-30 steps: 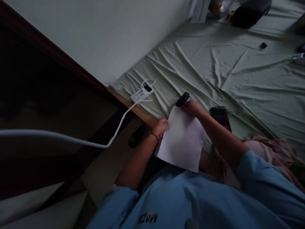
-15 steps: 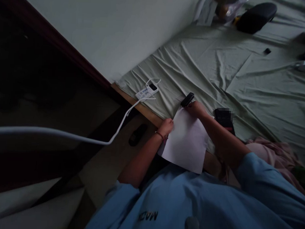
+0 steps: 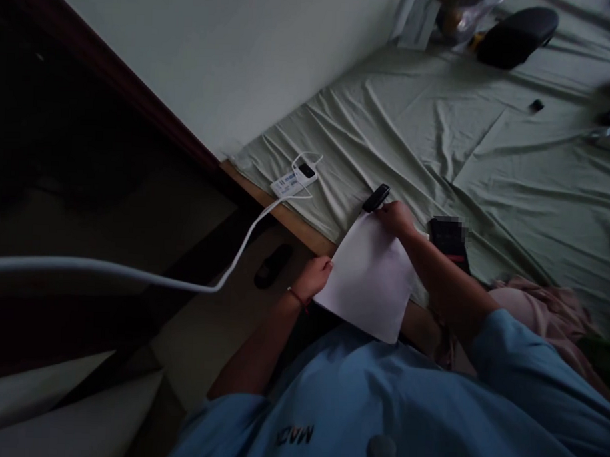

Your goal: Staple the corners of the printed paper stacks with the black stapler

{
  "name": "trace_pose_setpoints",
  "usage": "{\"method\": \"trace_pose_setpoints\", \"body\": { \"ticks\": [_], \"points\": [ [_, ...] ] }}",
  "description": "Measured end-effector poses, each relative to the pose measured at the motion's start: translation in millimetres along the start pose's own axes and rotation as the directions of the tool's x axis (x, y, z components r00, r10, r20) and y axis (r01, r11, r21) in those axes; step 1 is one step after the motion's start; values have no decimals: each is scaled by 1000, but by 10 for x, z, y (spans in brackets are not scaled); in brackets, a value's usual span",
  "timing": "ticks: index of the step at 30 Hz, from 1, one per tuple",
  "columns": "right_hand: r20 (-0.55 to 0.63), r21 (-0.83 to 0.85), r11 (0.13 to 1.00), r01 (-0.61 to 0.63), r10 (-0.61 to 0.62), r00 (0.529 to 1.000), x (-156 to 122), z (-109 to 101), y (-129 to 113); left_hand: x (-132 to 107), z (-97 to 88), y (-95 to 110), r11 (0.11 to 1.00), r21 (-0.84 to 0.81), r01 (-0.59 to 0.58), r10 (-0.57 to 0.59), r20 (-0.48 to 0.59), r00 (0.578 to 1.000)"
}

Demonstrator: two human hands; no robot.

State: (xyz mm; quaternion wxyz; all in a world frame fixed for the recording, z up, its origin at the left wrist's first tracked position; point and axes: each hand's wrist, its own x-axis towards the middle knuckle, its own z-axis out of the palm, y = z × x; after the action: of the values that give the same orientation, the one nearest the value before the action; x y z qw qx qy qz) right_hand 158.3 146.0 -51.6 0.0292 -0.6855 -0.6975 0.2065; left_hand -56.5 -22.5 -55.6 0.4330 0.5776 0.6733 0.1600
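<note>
White sheets of paper (image 3: pixel 366 277) lie tilted over my lap and the bed's edge. My left hand (image 3: pixel 314 277) is closed at the paper's left edge, fingertips against it. At the far edge my right hand (image 3: pixel 396 220) is closed with its fingers pressed on the paper. A black stapler (image 3: pixel 377 198) sits at the paper's far corner, right beside those fingers. Whether the right fingers also touch the stapler is hard to make out in the dim light.
A white device (image 3: pixel 305 172) with a white cable (image 3: pixel 233 266) lies on the bedsheet (image 3: pixel 413 125) to the left. A dark box (image 3: pixel 447 240) rests by my right forearm. A black case (image 3: pixel 516 37) lies farther back. A dark slipper (image 3: pixel 273 266) is on the floor.
My left hand has slid down and left along the paper's left edge, towards my body. The right hand and the stapler have hardly moved.
</note>
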Motion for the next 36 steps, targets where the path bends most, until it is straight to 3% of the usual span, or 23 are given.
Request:
{"method": "trace_pose_setpoints", "body": {
  "ticks": [6, 12, 20, 24, 27, 32, 36],
  "points": [
    [-16, 11, 1000, -12, 12, 1000, 10, 28, -11, -113, 98, -237, 981, -184, 67, -71, -13, 997],
    [-40, 1, 1000, 1, -1, 999, -1, 70, 0, -165, 269, -420, 853, -521, 43, -66, -25, 998],
    [-88, -20, 999, 40, -41, 995, -22, 124, 40, -161, 352, -430, 723, -678, 133, -148, 36, 988],
    [-105, -23, 998, 54, -56, 993, -35, 138, 35, -182, 329, -396, 622, -758, 197, -159, 124, 979],
    [-127, -28, 997, 68, -71, 989, -64, 143, 14, -182, 330, -432, 645, -726, 239, -168, 169, 971],
    [-200, -38, 996, 85, -91, 975, -132, 143, 3, -138, 339, -498, 733, -637, 239, -181, 156, 971],
    [-398, -42, 983, 178, -180, 899, -201, 110, 25, -124, 295, -466, 737, -631, 242, -174, 170, 970]
  ]
}}
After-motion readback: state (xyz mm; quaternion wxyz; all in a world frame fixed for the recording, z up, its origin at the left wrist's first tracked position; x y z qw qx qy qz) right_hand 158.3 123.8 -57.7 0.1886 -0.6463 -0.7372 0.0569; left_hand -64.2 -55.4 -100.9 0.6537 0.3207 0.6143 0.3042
